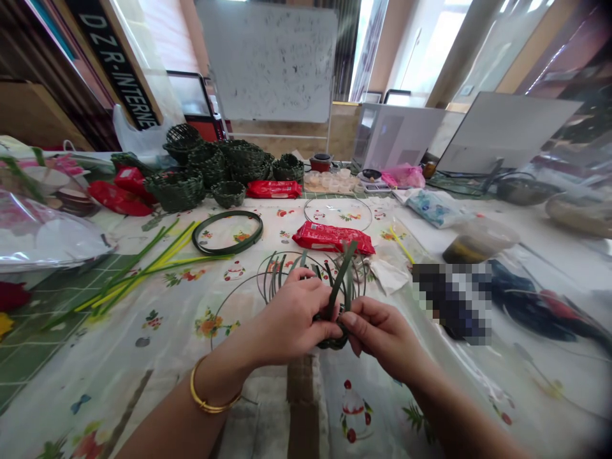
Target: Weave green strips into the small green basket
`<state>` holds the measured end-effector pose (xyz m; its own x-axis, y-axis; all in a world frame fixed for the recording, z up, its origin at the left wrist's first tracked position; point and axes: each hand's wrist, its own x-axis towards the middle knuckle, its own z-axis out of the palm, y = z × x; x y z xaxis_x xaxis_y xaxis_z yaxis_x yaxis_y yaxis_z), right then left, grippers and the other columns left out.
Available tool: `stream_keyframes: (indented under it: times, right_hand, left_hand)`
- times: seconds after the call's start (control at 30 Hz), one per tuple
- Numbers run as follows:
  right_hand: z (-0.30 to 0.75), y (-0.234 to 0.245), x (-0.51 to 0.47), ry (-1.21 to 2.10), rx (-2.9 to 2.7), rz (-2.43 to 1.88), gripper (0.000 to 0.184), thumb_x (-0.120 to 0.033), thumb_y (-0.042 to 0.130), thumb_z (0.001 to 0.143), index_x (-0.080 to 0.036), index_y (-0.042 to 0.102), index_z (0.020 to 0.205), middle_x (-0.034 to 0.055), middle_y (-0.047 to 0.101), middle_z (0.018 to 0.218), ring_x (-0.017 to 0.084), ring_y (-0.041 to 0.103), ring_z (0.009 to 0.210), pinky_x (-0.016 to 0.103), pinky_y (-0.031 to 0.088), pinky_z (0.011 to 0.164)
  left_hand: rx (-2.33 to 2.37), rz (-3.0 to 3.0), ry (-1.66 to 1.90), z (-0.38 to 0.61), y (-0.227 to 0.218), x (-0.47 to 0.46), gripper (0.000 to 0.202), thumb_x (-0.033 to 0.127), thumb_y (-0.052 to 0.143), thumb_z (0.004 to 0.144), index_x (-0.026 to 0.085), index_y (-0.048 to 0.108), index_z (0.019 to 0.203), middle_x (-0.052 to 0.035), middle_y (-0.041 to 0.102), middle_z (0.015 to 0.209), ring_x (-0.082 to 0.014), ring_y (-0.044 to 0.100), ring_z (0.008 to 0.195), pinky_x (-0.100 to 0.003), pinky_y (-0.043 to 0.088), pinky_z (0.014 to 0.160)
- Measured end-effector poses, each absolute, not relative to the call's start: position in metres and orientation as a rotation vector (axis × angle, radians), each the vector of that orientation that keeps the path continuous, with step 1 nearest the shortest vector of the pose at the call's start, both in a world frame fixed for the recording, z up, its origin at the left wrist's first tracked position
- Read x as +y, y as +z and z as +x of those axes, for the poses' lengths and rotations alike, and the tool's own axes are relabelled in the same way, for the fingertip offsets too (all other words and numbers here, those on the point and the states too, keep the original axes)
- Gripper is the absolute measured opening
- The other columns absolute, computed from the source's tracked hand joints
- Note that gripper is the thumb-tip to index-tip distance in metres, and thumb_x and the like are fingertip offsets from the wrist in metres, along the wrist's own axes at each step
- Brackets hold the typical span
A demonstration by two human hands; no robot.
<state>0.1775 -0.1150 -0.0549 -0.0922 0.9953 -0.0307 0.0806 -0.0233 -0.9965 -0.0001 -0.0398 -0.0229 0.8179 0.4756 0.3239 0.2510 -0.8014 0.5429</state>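
A small, partly woven dark green basket [333,343] is between my hands, above the near middle of the table. Its upright strips [342,280] stick up and fan out behind my fingers. My left hand [287,315], with a gold bangle [203,395] on the wrist, is closed round the basket's left side, thumb pressed on the rim. On the right side, my right hand [382,328] pinches a green strip at the rim between thumb and fingers. Much of the basket is hidden by the hands. Thin wire loops [261,280] lie just beyond it.
A coil of green strip [228,215] and a red packet [332,238] lie ahead. Finished green baskets [243,159] are piled at the back left. Yellow and green stems [148,268] lie left. At right stand a cup of dark liquid [478,239] and a pixelated object [454,303].
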Motion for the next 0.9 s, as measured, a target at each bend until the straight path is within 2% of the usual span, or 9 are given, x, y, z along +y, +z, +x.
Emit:
stream_keyframes:
  times: [0.13,0.2,0.33,0.4,0.47,0.6,0.7,0.8,0.9]
  right_hand:
    - [0.192,-0.051,-0.113,1.414,-1.33,-1.241,0.028,-0.042,0.064,0.08,-0.016,0.055,0.075,-0.0035,0.059,0.056,0.004,0.042,0.042,0.017,0.029,0.04]
    - [0.201,-0.051,-0.113,1.536,-1.313,-1.237,0.03,-0.044,0.066,0.079,-0.016,0.056,0.076,0.0002,0.065,0.064,0.006,0.051,0.045,0.017,0.036,0.043]
    - [0.213,-0.064,-0.11,1.898,-1.315,-1.123,0.052,-0.06,0.046,0.086,-0.011,0.063,0.082,0.0086,0.069,0.07,0.015,0.064,0.053,0.026,0.049,0.051]
    - [0.216,-0.072,-0.107,1.995,-1.374,-1.07,0.053,-0.059,0.046,0.086,-0.01,0.065,0.08,0.0055,0.065,0.061,0.014,0.062,0.052,0.025,0.047,0.051]
    - [0.219,-0.076,-0.104,1.955,-1.465,-1.065,0.043,-0.052,0.054,0.085,-0.011,0.066,0.076,0.0019,0.062,0.061,0.011,0.059,0.055,0.023,0.046,0.055]
    - [0.219,-0.073,-0.103,1.502,-1.827,-1.211,0.027,-0.039,0.055,0.088,-0.017,0.068,0.081,0.0018,0.065,0.077,0.012,0.058,0.071,0.026,0.045,0.068]
    - [0.211,-0.068,-0.107,0.721,-2.098,-1.362,0.018,-0.026,0.051,0.091,-0.021,0.069,0.087,0.0019,0.067,0.08,0.015,0.057,0.076,0.031,0.043,0.074]
    - [0.201,-0.067,-0.112,-0.052,-2.087,-1.384,0.016,-0.019,0.054,0.09,-0.02,0.069,0.086,0.0028,0.064,0.075,0.016,0.054,0.07,0.034,0.039,0.071]
    - [0.196,-0.07,-0.115,-0.362,-2.021,-1.345,0.013,-0.015,0.055,0.088,-0.018,0.068,0.085,0.004,0.061,0.072,0.016,0.051,0.065,0.031,0.039,0.062]
  left_hand:
    - [0.579,2.622,0.794,-0.002,-0.028,-0.039,0.013,0.023,0.064,0.081,0.018,0.055,0.073,0.0041,0.055,0.069,-0.0119,0.054,0.07,-0.039,0.026,0.101]
    - [0.552,2.706,0.903,-0.002,-0.031,-0.038,0.014,0.022,0.062,0.082,0.018,0.055,0.072,0.0043,0.054,0.066,-0.0113,0.054,0.069,-0.04,0.027,0.102]
    - [0.348,2.916,1.012,0.002,-0.038,-0.04,0.016,0.013,0.051,0.087,0.018,0.052,0.071,0.0053,0.054,0.059,-0.0111,0.055,0.072,-0.039,0.026,0.105]
    - [0.288,2.984,1.016,0.003,-0.041,-0.04,0.018,0.008,0.047,0.087,0.018,0.052,0.073,0.0055,0.054,0.057,-0.0114,0.055,0.076,-0.038,0.025,0.107]
    - [0.275,3.002,1.0,0.003,-0.044,-0.04,0.018,0.006,0.047,0.086,0.018,0.052,0.073,0.0052,0.055,0.058,-0.0114,0.056,0.077,-0.038,0.025,0.107]
    - [0.277,2.962,0.931,0.002,-0.048,-0.036,0.016,0.016,0.051,0.088,0.018,0.051,0.072,0.0043,0.056,0.061,-0.0117,0.056,0.076,-0.039,0.026,0.106]
    - [0.324,2.91,0.872,0.003,-0.05,-0.032,0.017,0.02,0.054,0.087,0.017,0.052,0.071,0.0042,0.056,0.061,-0.0121,0.056,0.074,-0.039,0.028,0.102]
    - [0.494,2.839,0.892,0.004,-0.051,-0.03,0.015,0.024,0.059,0.084,0.017,0.055,0.072,0.0026,0.057,0.064,-0.0126,0.055,0.069,-0.039,0.03,0.097]
    - [0.652,2.823,0.922,0.007,-0.051,-0.031,0.018,0.026,0.061,0.083,0.015,0.056,0.07,0.0015,0.056,0.063,-0.0135,0.053,0.066,-0.039,0.032,0.091]
